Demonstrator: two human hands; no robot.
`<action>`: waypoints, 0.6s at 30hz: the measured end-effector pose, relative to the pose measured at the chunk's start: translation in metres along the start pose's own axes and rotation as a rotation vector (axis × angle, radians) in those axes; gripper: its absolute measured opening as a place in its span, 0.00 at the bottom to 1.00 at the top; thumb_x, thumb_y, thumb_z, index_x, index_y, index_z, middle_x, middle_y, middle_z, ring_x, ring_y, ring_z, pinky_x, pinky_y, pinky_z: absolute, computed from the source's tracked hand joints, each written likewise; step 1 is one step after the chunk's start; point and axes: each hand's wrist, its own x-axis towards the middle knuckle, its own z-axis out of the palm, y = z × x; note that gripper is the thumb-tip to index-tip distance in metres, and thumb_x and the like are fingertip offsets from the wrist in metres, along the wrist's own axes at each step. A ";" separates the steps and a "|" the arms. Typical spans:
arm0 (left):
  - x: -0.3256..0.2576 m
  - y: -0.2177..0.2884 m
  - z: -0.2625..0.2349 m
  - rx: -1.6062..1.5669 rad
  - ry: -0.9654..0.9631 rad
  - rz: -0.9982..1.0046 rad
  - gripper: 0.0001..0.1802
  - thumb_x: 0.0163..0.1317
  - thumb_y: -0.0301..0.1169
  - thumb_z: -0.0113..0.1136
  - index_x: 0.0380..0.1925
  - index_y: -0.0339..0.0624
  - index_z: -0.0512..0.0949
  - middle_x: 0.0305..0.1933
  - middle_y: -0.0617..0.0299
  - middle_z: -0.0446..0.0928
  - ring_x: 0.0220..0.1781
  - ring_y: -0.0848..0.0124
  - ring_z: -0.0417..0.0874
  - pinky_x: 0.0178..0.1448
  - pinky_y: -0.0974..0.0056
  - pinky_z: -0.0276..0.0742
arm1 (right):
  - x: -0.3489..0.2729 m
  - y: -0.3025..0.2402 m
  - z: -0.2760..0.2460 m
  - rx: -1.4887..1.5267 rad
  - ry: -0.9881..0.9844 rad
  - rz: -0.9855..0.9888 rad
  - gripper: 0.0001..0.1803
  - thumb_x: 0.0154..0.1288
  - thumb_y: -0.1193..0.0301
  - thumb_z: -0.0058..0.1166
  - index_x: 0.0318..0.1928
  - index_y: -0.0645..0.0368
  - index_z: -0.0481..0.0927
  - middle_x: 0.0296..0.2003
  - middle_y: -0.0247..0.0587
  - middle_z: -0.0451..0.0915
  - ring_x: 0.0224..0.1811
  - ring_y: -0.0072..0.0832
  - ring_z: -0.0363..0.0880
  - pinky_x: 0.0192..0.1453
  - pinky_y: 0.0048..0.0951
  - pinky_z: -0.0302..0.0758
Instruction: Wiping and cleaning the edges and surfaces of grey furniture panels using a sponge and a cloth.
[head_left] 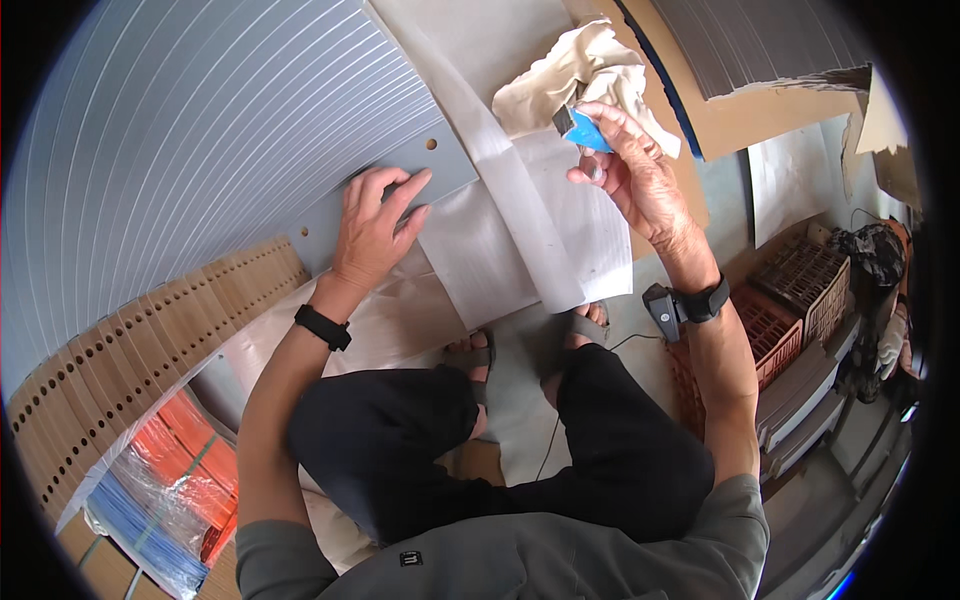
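Note:
My left hand (375, 225) rests on the end of a grey panel (447, 160), its fingers apart and slightly bent, beside the panel's edge. A round hole shows just beyond the fingertips. My right hand (640, 175) is raised to the right of the panel, its fingers closed around a small blue piece with a dark grey end (585, 130); its exact kind I cannot make out. Behind it lies a crumpled cream cloth (590, 72). The grey panel is the front one of a long row of thin panels (230, 110) at upper left.
Brown strips with dark holes (150, 335) run along the left. Plastic-wrapped orange pieces (190, 455) and blue pieces (150, 535) sit below them. White sheeting (500, 250) hangs before my knees. Crates (800, 285) stand at right; a thin cable (550, 440) trails on the floor.

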 end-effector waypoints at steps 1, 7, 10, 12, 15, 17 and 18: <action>0.000 -0.001 0.001 0.007 0.002 0.008 0.28 0.59 0.31 0.72 0.62 0.53 0.79 0.53 0.62 0.73 0.56 0.59 0.74 0.62 0.52 0.72 | -0.003 0.008 0.002 -0.029 0.058 0.027 0.20 0.79 0.68 0.54 0.67 0.57 0.76 0.47 0.33 0.81 0.37 0.21 0.80 0.58 0.38 0.87; -0.003 -0.004 0.001 -0.007 0.025 0.006 0.27 0.59 0.31 0.72 0.60 0.54 0.80 0.53 0.62 0.74 0.54 0.58 0.75 0.61 0.53 0.73 | -0.008 0.041 0.021 -0.457 0.122 -0.080 0.19 0.74 0.72 0.61 0.63 0.58 0.79 0.49 0.34 0.83 0.44 0.17 0.83 0.55 0.30 0.87; -0.005 -0.004 0.001 0.004 0.031 0.000 0.25 0.59 0.32 0.72 0.59 0.54 0.81 0.52 0.63 0.74 0.54 0.58 0.75 0.60 0.53 0.73 | -0.010 0.042 0.035 -0.677 0.200 0.080 0.22 0.71 0.70 0.66 0.63 0.59 0.79 0.46 0.34 0.84 0.41 0.16 0.84 0.49 0.25 0.87; -0.005 -0.004 0.002 0.005 0.033 -0.006 0.24 0.60 0.32 0.72 0.58 0.54 0.82 0.52 0.63 0.74 0.54 0.58 0.75 0.60 0.53 0.73 | -0.008 0.049 0.038 -0.672 0.210 0.056 0.22 0.69 0.68 0.69 0.60 0.60 0.80 0.39 0.32 0.85 0.35 0.14 0.83 0.44 0.21 0.86; -0.004 -0.003 0.003 0.003 0.034 -0.005 0.23 0.60 0.33 0.71 0.57 0.53 0.82 0.52 0.64 0.74 0.54 0.59 0.75 0.60 0.53 0.74 | -0.005 0.066 0.038 -0.769 0.270 -0.073 0.17 0.69 0.66 0.69 0.52 0.61 0.83 0.29 0.30 0.83 0.29 0.13 0.79 0.38 0.21 0.84; -0.004 -0.005 0.004 0.001 0.030 -0.005 0.23 0.60 0.33 0.71 0.57 0.53 0.82 0.52 0.65 0.74 0.54 0.59 0.75 0.60 0.53 0.74 | -0.002 0.072 0.037 -0.851 0.265 -0.099 0.16 0.68 0.66 0.69 0.51 0.62 0.83 0.28 0.31 0.83 0.29 0.14 0.80 0.37 0.22 0.84; -0.005 -0.006 0.004 0.008 0.043 0.005 0.23 0.60 0.34 0.71 0.57 0.54 0.82 0.52 0.65 0.74 0.54 0.59 0.75 0.61 0.53 0.74 | -0.001 0.073 0.037 -0.938 0.264 -0.131 0.16 0.68 0.66 0.70 0.49 0.62 0.83 0.27 0.33 0.82 0.29 0.15 0.80 0.36 0.23 0.83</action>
